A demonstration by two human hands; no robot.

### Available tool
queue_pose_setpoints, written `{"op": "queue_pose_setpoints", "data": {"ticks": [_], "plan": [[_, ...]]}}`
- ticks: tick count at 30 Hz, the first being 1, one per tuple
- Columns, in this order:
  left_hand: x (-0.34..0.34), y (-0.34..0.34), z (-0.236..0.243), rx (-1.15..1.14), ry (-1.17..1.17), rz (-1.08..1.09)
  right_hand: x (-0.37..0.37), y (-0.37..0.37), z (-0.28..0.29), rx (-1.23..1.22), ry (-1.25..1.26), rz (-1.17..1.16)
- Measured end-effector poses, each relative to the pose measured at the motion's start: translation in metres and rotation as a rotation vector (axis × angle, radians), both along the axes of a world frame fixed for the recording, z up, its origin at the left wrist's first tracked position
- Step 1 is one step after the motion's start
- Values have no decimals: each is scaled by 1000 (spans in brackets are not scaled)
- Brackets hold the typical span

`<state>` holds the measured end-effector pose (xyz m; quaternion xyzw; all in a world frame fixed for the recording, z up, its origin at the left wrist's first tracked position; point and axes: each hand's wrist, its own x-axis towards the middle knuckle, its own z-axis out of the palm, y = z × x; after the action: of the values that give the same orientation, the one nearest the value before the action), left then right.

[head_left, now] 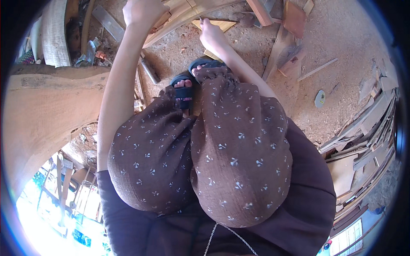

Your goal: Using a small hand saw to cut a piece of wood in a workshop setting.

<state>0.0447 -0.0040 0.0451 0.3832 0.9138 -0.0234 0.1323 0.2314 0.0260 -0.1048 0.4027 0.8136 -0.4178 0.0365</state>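
At the top edge, my left hand (pixel 144 13) is curled beside a light wooden piece (pixel 184 19) with a long curved edge; its fingertips are hidden, and I cannot make out what they grip. My right hand (pixel 213 38) is closed in a pinch just below that wood. From its fingertips pokes the end of a small dark, thin tool (pixel 201 19), whose kind I cannot tell. A flat yellowish triangular wood offcut (pixel 222 24) lies right behind the right fingers.
A thick wooden slab (pixel 47 96) stands at the left. A metal tube (pixel 149 70) lies near my sandalled feet (pixel 183 91). Wood scraps (pixel 294 19) and a thin stick (pixel 318 69) lie on the dusty floor, with piled boards (pixel 367 128) at the right.
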Motion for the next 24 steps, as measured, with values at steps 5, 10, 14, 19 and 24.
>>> {"op": "queue_pose_setpoints", "data": {"ticks": [5, 10, 14, 19, 24], "plan": [[14, -1, -8, 154, 86, 34, 50, -6, -20, 7, 43, 39], [5, -1, -9, 18, 22, 14, 89, -21, 2, -76, -123, 22], [-18, -6, -19, -90, -30, -94, 42, -3, 0, -1, 96, 75], [-9, -8, -33, -34, -15, -49, -14, 12, -4, -52, 7, -2], [-8, -7, -31, -23, -21, -9, 63, -15, -22, -19, 62, 4]]}}
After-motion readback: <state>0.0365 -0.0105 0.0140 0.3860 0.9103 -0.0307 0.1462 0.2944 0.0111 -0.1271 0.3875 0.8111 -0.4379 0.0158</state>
